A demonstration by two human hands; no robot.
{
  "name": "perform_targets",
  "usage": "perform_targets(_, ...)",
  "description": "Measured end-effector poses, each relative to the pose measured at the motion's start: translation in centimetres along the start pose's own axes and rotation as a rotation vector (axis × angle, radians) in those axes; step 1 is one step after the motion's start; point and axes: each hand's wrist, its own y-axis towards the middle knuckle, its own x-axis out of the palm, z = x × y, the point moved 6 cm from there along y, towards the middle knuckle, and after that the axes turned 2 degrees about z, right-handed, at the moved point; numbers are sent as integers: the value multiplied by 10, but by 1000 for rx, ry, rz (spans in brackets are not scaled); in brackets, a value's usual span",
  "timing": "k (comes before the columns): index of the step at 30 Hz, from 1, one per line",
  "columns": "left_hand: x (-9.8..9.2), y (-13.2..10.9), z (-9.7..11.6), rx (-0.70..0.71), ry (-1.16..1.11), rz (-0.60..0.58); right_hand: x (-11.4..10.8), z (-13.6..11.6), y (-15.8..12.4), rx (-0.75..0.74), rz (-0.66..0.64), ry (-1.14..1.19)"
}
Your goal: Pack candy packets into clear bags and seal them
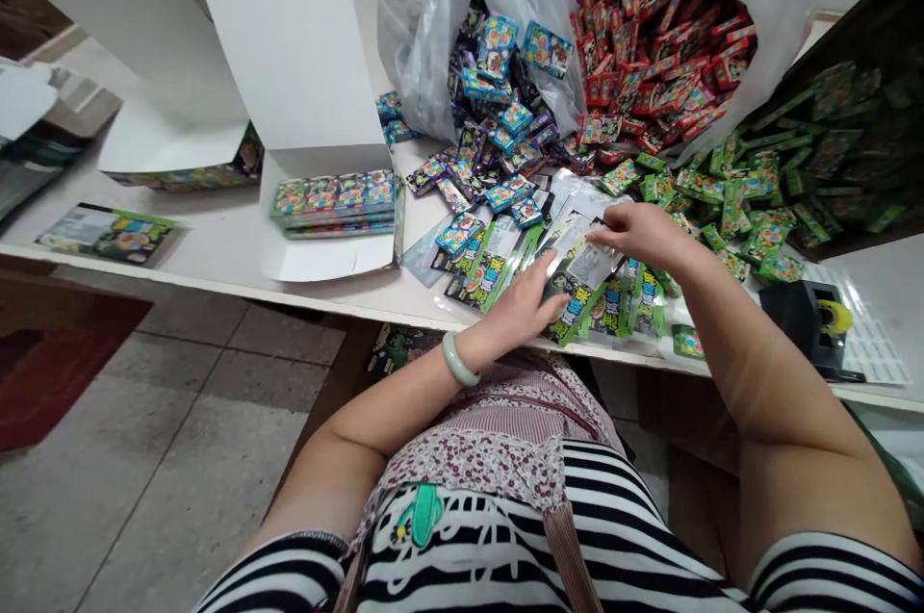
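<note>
Several printed plastic bags [577,271] with green edges and yellow-blue lettering lie overlapped at the table's front edge. My left hand [524,305], a pale bangle on its wrist, rests on the top bag with thumb and fingers apart. The fingertips of my right hand [639,233] are pinched together at the upper right of that same bag. Small blue candy boxes [462,233] lie just beyond my left hand, some on top of the bags. Past my right hand is a spread of small green boxes [736,199].
Behind stand clear sacks, one of blue and purple boxes [498,45], one of red boxes [664,45]. An open white carton [324,257] holding filled packs is at left, beside another white carton [166,141] and a flat bag [112,233]. A tape dispenser [798,319] sits at right.
</note>
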Motion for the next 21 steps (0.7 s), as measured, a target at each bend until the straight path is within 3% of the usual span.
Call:
perform_targets(3, -23, 12, 4, 16, -122, 152, -17, -7, -20, -24, 93, 359)
perform_targets(6, -50, 13, 15, 169, -14, 228, -7, -21, -30, -83, -111, 739)
perform_targets(8, -63, 6, 21, 260, 112, 215, 5, -31, -35, -93, -228, 882)
perform_targets(12, -71, -9, 22, 278, 390, 120, 29, -43, -37, -64, -155, 1039)
perform_targets(16, -72, -15, 19, 262, 583, 93, 51, -56, -32, -132, -176, 1190)
perform_targets(19, -73, -12, 12, 200, 603, 51, 55, -58, -30, -123, -152, 1148)
perform_targets(21, -78, -12, 8, 146, 517, 38, 46, -58, -35, -123, -2, 1035)
